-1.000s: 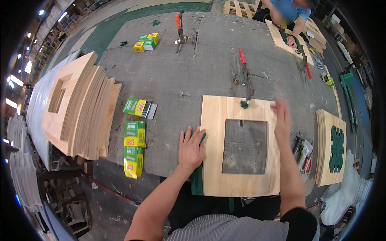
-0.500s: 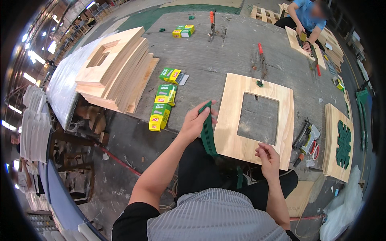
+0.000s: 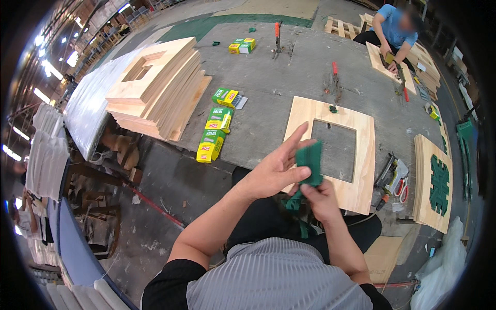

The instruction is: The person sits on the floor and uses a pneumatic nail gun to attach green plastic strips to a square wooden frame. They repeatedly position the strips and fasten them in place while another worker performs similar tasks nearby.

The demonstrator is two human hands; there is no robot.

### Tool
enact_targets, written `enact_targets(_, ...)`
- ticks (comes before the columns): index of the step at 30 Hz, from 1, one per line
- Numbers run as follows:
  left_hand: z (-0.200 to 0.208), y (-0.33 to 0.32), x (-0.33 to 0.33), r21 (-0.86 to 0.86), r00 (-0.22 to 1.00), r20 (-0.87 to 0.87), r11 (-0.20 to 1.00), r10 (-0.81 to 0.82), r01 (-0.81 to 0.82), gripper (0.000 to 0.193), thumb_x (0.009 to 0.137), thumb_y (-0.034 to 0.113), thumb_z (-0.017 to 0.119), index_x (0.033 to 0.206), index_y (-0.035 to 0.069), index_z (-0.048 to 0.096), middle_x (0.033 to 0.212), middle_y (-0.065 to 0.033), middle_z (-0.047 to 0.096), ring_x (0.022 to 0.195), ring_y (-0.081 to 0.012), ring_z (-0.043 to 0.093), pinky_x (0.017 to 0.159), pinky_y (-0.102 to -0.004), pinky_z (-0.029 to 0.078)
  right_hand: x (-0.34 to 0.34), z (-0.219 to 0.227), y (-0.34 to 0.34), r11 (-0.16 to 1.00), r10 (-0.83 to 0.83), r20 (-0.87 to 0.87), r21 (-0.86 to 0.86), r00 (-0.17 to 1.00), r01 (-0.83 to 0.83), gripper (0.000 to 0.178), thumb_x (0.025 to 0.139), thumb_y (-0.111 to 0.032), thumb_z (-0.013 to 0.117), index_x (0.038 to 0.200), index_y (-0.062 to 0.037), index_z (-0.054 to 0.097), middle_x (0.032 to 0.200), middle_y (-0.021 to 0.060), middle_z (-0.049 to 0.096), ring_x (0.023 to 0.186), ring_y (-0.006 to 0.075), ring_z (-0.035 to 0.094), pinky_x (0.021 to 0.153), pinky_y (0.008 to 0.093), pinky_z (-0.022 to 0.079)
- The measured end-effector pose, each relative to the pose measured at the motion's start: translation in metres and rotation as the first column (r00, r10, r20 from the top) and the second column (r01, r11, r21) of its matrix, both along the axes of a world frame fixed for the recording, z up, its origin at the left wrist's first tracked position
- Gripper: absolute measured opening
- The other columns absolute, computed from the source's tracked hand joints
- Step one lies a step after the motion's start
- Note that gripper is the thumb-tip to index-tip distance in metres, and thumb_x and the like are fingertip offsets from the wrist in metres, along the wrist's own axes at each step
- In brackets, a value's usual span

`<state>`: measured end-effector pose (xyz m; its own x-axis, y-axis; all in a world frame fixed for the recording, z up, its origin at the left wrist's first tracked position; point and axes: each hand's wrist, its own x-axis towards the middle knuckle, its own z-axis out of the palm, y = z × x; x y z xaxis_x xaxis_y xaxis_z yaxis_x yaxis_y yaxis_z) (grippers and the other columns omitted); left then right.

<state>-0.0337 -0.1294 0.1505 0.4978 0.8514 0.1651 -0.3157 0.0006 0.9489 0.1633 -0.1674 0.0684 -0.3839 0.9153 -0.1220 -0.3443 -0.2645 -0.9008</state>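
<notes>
Green webbing strap (image 3: 310,157) is folded between my hands, above the near part of a wooden frame (image 3: 362,155) with a square opening. My left hand (image 3: 276,173) pinches it with the thumb on its face, the index finger stretched out. At its lower edge, my right hand (image 3: 323,201) closes on the same webbing, its fingertips partly hidden. More of the strap hangs below over my dark trousers. The frame lies flat on the grey worktable (image 3: 253,129). A red-handled clamp (image 3: 335,85) is at its far edge.
Stacked wooden panels (image 3: 165,98) and green-yellow boxes (image 3: 219,120) stand left. At right lie a staple gun (image 3: 393,170), red-handled scissors (image 3: 404,190) and panels with woven green webbing (image 3: 439,186). An orange-handled clamp (image 3: 277,36) stands farther back. A co-worker (image 3: 395,26) works at far right.
My left hand has moved right with the webbing, over the frame. My right hand has risen left to meet it and now grips the webbing, which is folded up between both hands.
</notes>
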Motion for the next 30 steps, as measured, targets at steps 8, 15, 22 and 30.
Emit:
enact_targets(8,-0.1,-0.033,-0.007,-0.315,0.785,-0.535,0.936,-0.313,0.159,0.093,0.092,0.027,0.081,0.163,0.003,0.026,0.145,-0.0257,0.055,0.133,-0.0273,0.053,0.11,-0.0397,0.045,0.059,0.067,0.014,0.955,-0.191,-0.526,0.096,0.828,0.281,0.016,0.105,-0.015,0.06,0.115,-0.0035,0.063,0.098,0.0136,0.067,0.089,0.0296,0.069,0.084,0.0463,0.057)
enact_targets(15,-0.154,-0.07,0.038,-0.466,0.912,-0.23,0.861,-0.339,0.203,0.044,0.097,0.018,0.074,0.134,-0.004,0.062,0.117,-0.0111,0.072,0.104,-0.0152,0.067,0.098,-0.0313,0.051,0.048,0.091,0.04,0.934,-0.183,-0.519,0.173,0.835,0.313,0.018,0.105,-0.025,0.061,0.116,-0.0106,0.062,0.095,0.0045,0.059,0.09,0.0232,0.058,0.089,0.0455,0.05)
enact_targets(22,-0.149,-0.071,0.072,-0.186,0.969,-0.148,0.968,-0.197,0.168,0.069,0.094,0.027,0.078,0.15,0.002,0.046,0.138,-0.0093,0.062,0.123,-0.02,0.058,0.105,-0.0356,0.046,0.073,0.107,0.068,0.888,-0.034,-0.708,0.303,0.706,0.346,0.023,0.113,-0.023,0.047,0.123,-0.0069,0.059,0.099,0.0044,0.055,0.093,0.0195,0.053,0.099,0.0418,0.047)
enact_targets(30,-0.132,-0.072,0.095,-0.417,0.964,0.133,0.87,-0.229,0.264,0.024,0.097,0.021,0.069,0.112,0.001,0.068,0.094,-0.0086,0.071,0.084,-0.017,0.067,0.077,-0.0355,0.055,0.084,0.094,0.103,0.876,-0.12,-0.678,0.272,0.725,0.399,0.015,0.109,-0.015,0.053,0.116,-0.0017,0.054,0.097,0.0056,0.051,0.093,0.0192,0.051,0.093,0.0374,0.046)
